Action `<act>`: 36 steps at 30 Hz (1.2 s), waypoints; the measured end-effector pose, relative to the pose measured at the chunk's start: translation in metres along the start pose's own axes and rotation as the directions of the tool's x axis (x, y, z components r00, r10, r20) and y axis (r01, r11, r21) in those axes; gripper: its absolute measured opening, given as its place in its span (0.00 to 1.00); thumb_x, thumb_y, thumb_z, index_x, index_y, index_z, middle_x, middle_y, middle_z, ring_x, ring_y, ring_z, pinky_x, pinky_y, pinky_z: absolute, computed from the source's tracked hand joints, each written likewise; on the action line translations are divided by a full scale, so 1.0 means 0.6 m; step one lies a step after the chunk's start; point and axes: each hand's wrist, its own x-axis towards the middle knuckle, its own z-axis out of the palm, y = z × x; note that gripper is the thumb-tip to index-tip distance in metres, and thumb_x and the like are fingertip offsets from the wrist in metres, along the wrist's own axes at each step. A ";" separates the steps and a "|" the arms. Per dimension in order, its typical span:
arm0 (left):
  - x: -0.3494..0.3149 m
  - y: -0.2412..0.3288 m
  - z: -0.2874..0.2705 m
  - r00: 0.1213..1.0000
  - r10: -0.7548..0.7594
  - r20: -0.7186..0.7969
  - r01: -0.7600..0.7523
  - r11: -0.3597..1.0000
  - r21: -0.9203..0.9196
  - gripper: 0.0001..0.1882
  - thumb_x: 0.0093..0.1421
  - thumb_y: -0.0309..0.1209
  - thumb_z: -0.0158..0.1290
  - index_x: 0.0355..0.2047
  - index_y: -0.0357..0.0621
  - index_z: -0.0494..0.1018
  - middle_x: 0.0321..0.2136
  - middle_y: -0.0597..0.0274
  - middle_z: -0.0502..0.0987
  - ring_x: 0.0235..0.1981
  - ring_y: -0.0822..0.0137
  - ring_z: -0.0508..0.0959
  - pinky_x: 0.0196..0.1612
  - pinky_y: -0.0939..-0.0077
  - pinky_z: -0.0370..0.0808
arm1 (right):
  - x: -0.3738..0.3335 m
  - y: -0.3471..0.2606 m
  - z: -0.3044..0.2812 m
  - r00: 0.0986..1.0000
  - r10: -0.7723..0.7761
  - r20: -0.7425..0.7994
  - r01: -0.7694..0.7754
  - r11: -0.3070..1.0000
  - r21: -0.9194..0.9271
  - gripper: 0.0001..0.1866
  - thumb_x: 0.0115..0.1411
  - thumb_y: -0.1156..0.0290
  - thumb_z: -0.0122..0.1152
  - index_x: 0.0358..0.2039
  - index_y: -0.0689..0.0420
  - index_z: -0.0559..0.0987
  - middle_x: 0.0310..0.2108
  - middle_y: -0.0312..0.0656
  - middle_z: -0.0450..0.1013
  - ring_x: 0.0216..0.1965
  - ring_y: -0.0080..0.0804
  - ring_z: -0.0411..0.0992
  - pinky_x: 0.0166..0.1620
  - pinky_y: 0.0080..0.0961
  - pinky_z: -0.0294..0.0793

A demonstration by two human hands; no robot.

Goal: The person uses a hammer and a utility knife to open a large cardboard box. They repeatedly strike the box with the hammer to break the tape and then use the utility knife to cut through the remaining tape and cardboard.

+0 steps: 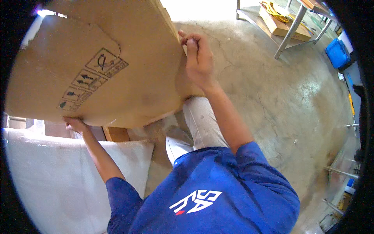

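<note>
A large brown cardboard box with black handling symbols on its side fills the upper left of the view, lifted and tilted. My left hand grips its lower left edge from below. My right hand clasps its right edge, fingers curled over the rim. Both arms wear short blue sleeves.
A big white sack-like bundle lies at the lower left under the box. Cracked concrete floor spreads to the right. A metal-legged table with a flat carton and yellow cord stands at the top right, beside a blue crate.
</note>
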 end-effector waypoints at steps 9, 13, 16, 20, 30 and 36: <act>0.055 0.026 -0.021 0.970 0.244 -0.019 -0.244 0.970 0.008 0.37 0.69 0.51 0.47 0.56 0.22 0.60 0.54 0.42 0.71 0.47 0.54 0.76 0.45 0.58 0.79 | 0.046 -0.045 0.073 0.862 -0.081 -0.501 0.068 0.997 -0.043 0.10 0.73 0.67 0.38 0.41 0.61 0.64 0.33 0.40 0.65 0.32 0.28 0.65 0.39 0.28 0.68; 0.085 0.112 -0.035 0.957 0.286 0.046 -0.285 0.958 -0.026 0.44 0.66 0.54 0.50 0.61 0.22 0.48 0.57 0.36 0.66 0.50 0.52 0.75 0.49 0.55 0.77 | 0.080 -0.057 0.094 0.796 -0.211 -0.567 0.214 0.975 -0.062 0.10 0.72 0.70 0.40 0.42 0.63 0.69 0.29 0.36 0.64 0.31 0.25 0.63 0.39 0.25 0.67; 0.085 0.153 -0.002 0.952 0.296 -0.081 -0.291 0.954 0.064 0.48 0.64 0.56 0.51 0.60 0.21 0.46 0.56 0.33 0.65 0.52 0.50 0.74 0.50 0.53 0.77 | 0.114 -0.080 0.078 0.747 -0.289 -0.599 0.241 0.957 -0.161 0.12 0.72 0.68 0.40 0.45 0.63 0.68 0.32 0.39 0.65 0.34 0.28 0.64 0.41 0.28 0.67; 0.126 0.151 -0.002 0.937 0.340 -0.075 -0.328 0.934 0.141 0.50 0.61 0.61 0.52 0.56 0.20 0.49 0.54 0.30 0.63 0.52 0.45 0.72 0.53 0.54 0.75 | 0.126 -0.087 0.080 0.757 -0.281 -0.589 0.199 0.959 -0.202 0.14 0.72 0.66 0.40 0.46 0.63 0.68 0.36 0.44 0.67 0.37 0.30 0.66 0.46 0.33 0.67; 0.117 0.093 -0.022 0.921 0.390 -0.019 -0.375 0.897 0.233 0.55 0.59 0.66 0.50 0.54 0.13 0.54 0.55 0.23 0.58 0.61 0.36 0.61 0.63 0.46 0.62 | 0.101 -0.051 0.068 0.843 -0.238 -0.483 0.206 0.971 -0.119 0.09 0.71 0.70 0.35 0.44 0.62 0.62 0.36 0.43 0.63 0.34 0.28 0.64 0.41 0.29 0.67; 0.092 0.044 -0.031 0.919 0.395 0.019 -0.376 0.858 0.350 0.52 0.60 0.65 0.49 0.56 0.18 0.54 0.54 0.27 0.56 0.57 0.37 0.61 0.62 0.46 0.62 | 0.076 -0.031 0.079 0.823 -0.210 -0.527 0.232 0.972 -0.025 0.07 0.71 0.71 0.37 0.43 0.60 0.63 0.31 0.41 0.64 0.29 0.27 0.64 0.33 0.23 0.66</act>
